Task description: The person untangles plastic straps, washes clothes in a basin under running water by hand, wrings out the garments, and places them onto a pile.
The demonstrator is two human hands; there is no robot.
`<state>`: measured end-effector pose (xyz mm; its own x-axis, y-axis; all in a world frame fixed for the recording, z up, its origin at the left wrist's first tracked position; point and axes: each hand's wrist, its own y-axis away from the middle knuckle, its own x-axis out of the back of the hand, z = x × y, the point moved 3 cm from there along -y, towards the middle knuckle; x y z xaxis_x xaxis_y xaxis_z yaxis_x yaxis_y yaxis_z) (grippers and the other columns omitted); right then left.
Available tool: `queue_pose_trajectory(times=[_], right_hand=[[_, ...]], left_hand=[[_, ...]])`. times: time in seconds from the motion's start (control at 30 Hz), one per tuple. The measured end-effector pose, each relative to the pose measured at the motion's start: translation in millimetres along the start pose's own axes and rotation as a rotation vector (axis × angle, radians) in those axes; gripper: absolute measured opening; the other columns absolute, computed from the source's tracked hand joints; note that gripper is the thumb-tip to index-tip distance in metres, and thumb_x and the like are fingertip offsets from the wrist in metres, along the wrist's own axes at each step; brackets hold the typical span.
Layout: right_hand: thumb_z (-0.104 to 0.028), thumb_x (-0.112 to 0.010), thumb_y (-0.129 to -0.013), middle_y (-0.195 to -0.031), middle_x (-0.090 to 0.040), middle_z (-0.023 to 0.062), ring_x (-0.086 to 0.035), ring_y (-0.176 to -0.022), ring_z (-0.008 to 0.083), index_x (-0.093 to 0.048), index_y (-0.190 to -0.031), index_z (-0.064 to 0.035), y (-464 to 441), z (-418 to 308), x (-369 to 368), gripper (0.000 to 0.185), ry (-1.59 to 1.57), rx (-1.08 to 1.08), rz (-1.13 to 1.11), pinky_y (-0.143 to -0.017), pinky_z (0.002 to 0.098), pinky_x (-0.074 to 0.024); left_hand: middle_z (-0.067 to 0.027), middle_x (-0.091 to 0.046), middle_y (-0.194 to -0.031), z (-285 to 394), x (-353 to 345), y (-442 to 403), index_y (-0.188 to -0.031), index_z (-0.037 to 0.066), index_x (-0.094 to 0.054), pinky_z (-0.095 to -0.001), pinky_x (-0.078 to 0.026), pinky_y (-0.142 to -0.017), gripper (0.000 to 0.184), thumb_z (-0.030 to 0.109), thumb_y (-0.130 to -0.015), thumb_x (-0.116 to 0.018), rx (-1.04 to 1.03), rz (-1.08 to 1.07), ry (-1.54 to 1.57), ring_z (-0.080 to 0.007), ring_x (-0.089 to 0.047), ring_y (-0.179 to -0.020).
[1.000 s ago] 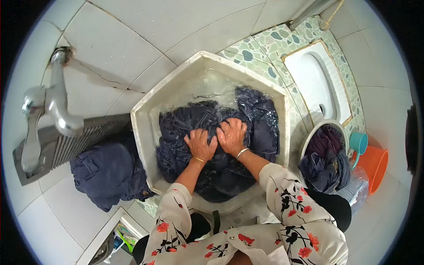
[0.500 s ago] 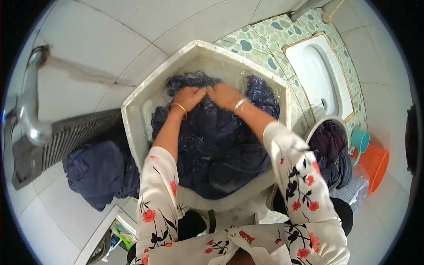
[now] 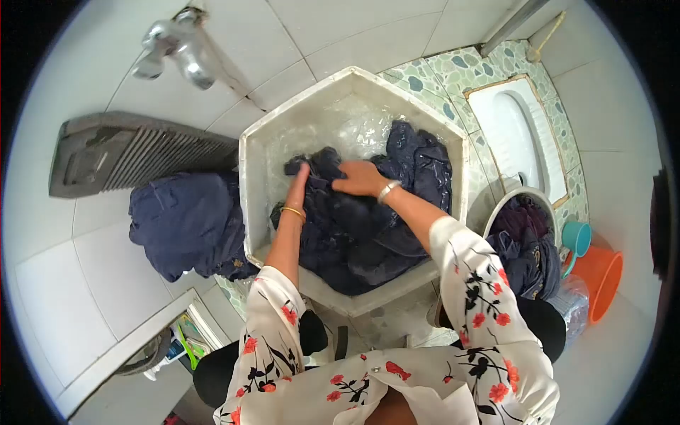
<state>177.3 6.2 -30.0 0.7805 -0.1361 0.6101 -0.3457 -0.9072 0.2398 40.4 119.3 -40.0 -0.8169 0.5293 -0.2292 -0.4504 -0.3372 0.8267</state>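
Soaked dark navy clothing (image 3: 354,241) lies bunched in water inside an off-white, many-sided basin (image 3: 249,205). My left hand (image 3: 297,193), with a gold-coloured bangle at the wrist, is turned edge-on at the clothing's left side. Its thumb lies along a fold, and its other fingers are mostly hidden; it seems to grip the cloth. Close by on the right, my right hand (image 3: 360,178) is closed on another fold of the same clothing, a silver bangle on its wrist. Wet cloth also heaps against the basin's right wall.
Left of the basin are a grey washboard (image 3: 149,152), a navy clothes pile (image 3: 188,223) and a wall tap (image 3: 180,49). To the right stand a squat toilet (image 3: 520,134), a bucket of dark clothes (image 3: 524,244), a turquoise dipper (image 3: 576,238) and an orange bucket (image 3: 598,280).
My view has shifted, so the basin appears lower and farther right. My hands, which were touching, have moved apart. The left has turned edge-on, and the clothing has bunched toward the basin's near and right sides.
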Motion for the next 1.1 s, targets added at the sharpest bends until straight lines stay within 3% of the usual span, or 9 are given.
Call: queue_pose_trajectory(times=[0.1, 0.2, 0.27, 0.3, 0.4, 0.6, 0.9, 1.03, 1.1], right_hand=[[-0.043, -0.057, -0.072, -0.078, -0.061, 0.0226, -0.06, -0.078, 0.0381, -0.061, -0.075, 0.0021, 62, -18, 17, 0.045, -0.018, 0.031, 0.001, -0.071, 0.046, -0.0454], [-0.044, -0.054, -0.08, -0.071, -0.06, 0.0226, -0.058, -0.072, 0.0391, -0.059, -0.07, 0.0026, 118, -28, 27, 0.047, -0.157, -0.15, -0.067, -0.068, 0.0464, -0.0443], [-0.042, -0.05, -0.086, -0.065, -0.058, 0.0226, -0.056, -0.067, 0.0403, -0.057, -0.065, 0.0028, 154, -10, 15, 0.05, -0.149, -0.202, 0.337, -0.066, 0.0468, -0.0429], [-0.042, -0.05, -0.086, -0.065, -0.058, 0.0226, -0.056, -0.067, 0.0403, -0.057, -0.065, 0.0028, 163, -3, 5, 0.05, -0.142, -0.202, 0.321, -0.066, 0.0468, -0.0429], [-0.038, -0.051, -0.086, -0.064, -0.057, 0.0246, -0.056, -0.066, 0.0421, -0.056, -0.061, 0.0027, 173, 26, -12, 0.048, 0.007, -0.294, 0.589, -0.064, 0.0483, -0.0417], [-0.045, -0.053, -0.081, -0.063, -0.056, 0.0271, -0.056, -0.064, 0.044, -0.056, -0.06, 0.0027, 133, 70, -23, 0.052, 0.145, -0.365, 0.497, -0.062, 0.0499, -0.0418], [-0.046, -0.053, -0.082, -0.06, -0.052, 0.0301, -0.053, -0.065, 0.0475, -0.055, -0.058, 0.0078, 75, 81, 13, 0.059, 0.021, -0.443, 0.349, -0.061, 0.0515, -0.0403], [-0.059, -0.044, -0.08, -0.083, -0.056, 0.0365, -0.057, -0.089, 0.0468, -0.063, -0.079, 0.0113, 49, 89, 26, 0.073, -0.15, -0.694, 0.189, -0.079, 0.0457, -0.0444], [-0.062, -0.048, -0.076, -0.098, -0.059, 0.0317, -0.057, -0.1, 0.0407, -0.063, -0.088, 0.0121, 47, 101, 23, 0.076, -0.325, -0.82, 0.269, -0.087, 0.0394, -0.0416]], left_hand=[[-0.0113, -0.062, -0.105, -27, 4, 15, -0.115, 0.0, -0.056, -0.0327, -0.049, -0.078, 0.065, 0.049, -0.074, -0.067, -0.22, 0.029, -0.245, -0.0222, -0.061, -0.087], [-0.0059, -0.06, -0.066, -47, -41, 91, -0.075, -0.003, -0.061, -0.0315, -0.042, -0.059, 0.037, 0.032, -0.075, -0.07, -0.57, 0.238, -0.492, -0.0124, -0.049, -0.062], [-0.0106, -0.047, -0.054, -85, -59, 102, -0.065, -0.001, -0.054, -0.0333, -0.036, -0.052, 0.039, 0.033, -0.074, -0.07, -0.713, 0.245, -0.55, -0.012, -0.039, -0.054], [-0.0126, -0.046, -0.05, -90, -73, 117, -0.06, 0.001, -0.051, -0.0362, -0.035, -0.052, 0.04, 0.034, -0.072, -0.071, -0.716, 0.299, -0.754, -0.0184, -0.043, -0.048], [-0.0126, -0.049, -0.049, -118, -87, 108, -0.055, 0.004, -0.048, -0.0384, -0.035, -0.055, 0.041, 0.035, -0.069, -0.071, -0.939, 0.411, -0.91, -0.0281, -0.051, -0.049], [-0.0109, -0.056, -0.055, -118, -64, 38, -0.058, 0.007, -0.053, -0.0401, -0.035, -0.056, 0.029, 0.029, -0.069, -0.068, -1.231, 0.325, -0.952, -0.0308, -0.053, -0.051], [-0.0154, -0.057, -0.057, -68, -48, -14, -0.064, 0.005, -0.059, -0.0476, -0.042, -0.059, 0.031, 0.034, -0.072, -0.065, -1.148, 0.256, -1.12, -0.0388, -0.054, -0.053], [-0.0215, -0.06, -0.071, -28, -47, -54, -0.072, 0.002, -0.06, -0.0471, -0.044, -0.068, 0.042, 0.044, -0.074, -0.066, -0.788, 0.296, -1.128, -0.0409, -0.056, -0.069], [-0.0232, -0.061, -0.079, -27, -33, -47, -0.079, 0.001, -0.062, -0.0458, -0.045, -0.072, 0.046, 0.046, -0.074, -0.066, -0.671, 0.328, -1.186, -0.0403, -0.058, -0.078]])
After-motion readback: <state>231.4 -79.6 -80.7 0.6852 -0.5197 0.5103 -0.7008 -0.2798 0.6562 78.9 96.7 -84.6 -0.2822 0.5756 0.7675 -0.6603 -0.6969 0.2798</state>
